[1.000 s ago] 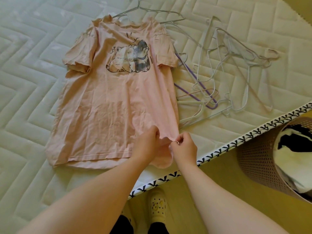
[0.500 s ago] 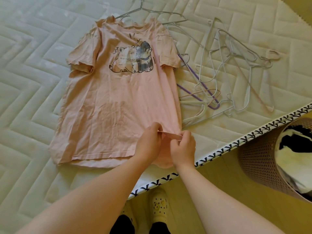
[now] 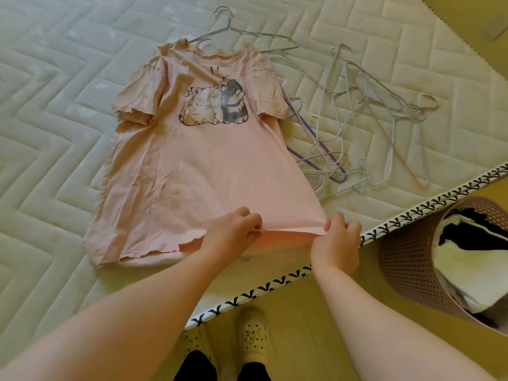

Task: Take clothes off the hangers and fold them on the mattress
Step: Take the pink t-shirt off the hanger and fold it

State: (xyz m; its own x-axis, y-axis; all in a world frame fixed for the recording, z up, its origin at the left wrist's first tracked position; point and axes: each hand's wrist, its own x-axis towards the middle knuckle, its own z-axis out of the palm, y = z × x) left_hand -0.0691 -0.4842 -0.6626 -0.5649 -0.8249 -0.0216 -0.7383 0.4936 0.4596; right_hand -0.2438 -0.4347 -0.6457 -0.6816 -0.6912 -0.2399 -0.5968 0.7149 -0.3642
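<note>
A pink T-shirt [image 3: 192,166] with a grey cartoon print lies face up on the quilted white mattress [image 3: 55,92], collar at the far end. My left hand [image 3: 233,232] pinches the hem near its middle. My right hand [image 3: 336,237] pinches the hem's right corner, and the stretch of hem between the two hands is pulled taut and lifted slightly. A wire hanger [image 3: 242,31] lies just beyond the collar.
A pile of several thin wire hangers [image 3: 365,127], white, pink and purple, lies on the mattress right of the shirt. The mattress edge [image 3: 412,215] with black-and-white trim runs diagonally. A perforated laundry basket [image 3: 406,265] holding clothes stands on the yellow floor at right.
My hands have moved apart along the hem, the right one going out to the corner, so the hem is now stretched straight. The shirt's lower right side has spread wider.
</note>
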